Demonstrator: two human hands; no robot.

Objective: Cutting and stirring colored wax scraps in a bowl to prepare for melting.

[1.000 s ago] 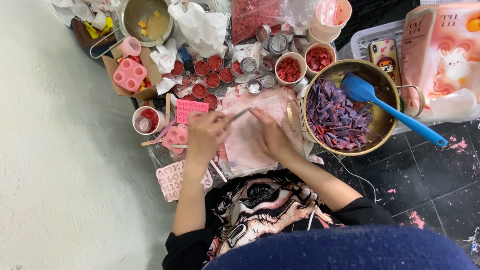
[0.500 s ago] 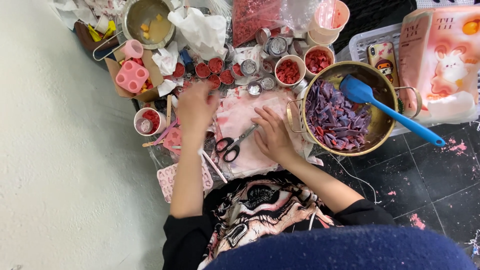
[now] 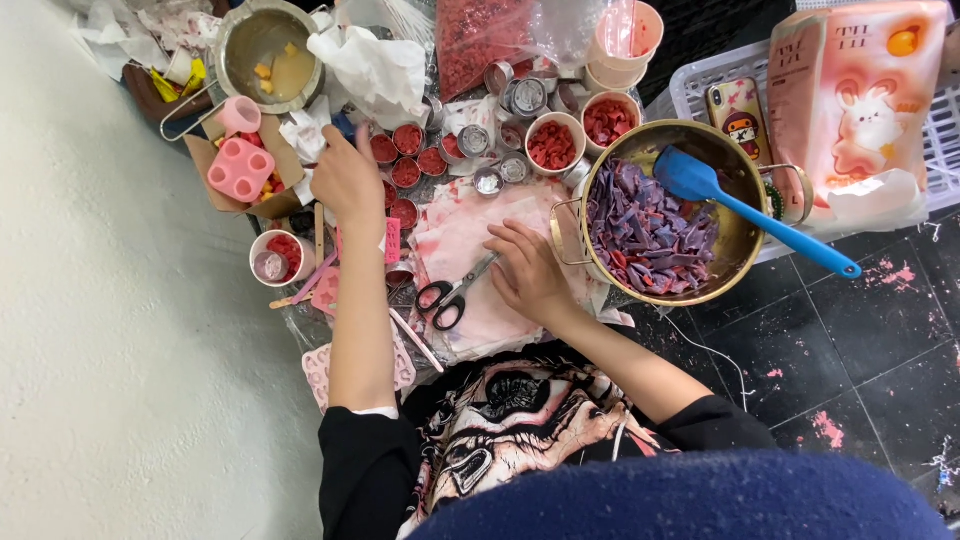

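While your left hand (image 3: 347, 175) stretches far over the small red tins (image 3: 405, 172), seemingly empty, your right hand (image 3: 527, 270) rests flat, fingers loose, beside the scissors (image 3: 452, 295).

Clutter I see around the work area:
Brass pot (image 3: 740, 245) of purple shavings with blue spatula (image 3: 750, 215) in it; phone (image 3: 738, 110) in white basket (image 3: 690, 85); pink bunny carton (image 3: 860, 110); pink silicone mould (image 3: 240, 168); steel pot (image 3: 232, 40) with yellow bits; bag of red flakes (image 3: 480, 40).

Reds, pinks and purple
Black-handled scissors (image 3: 452, 296); blue spatula (image 3: 745, 207) over purple pieces (image 3: 645, 228); pink silicone mould (image 3: 240, 169); red-filled tins (image 3: 406, 172).
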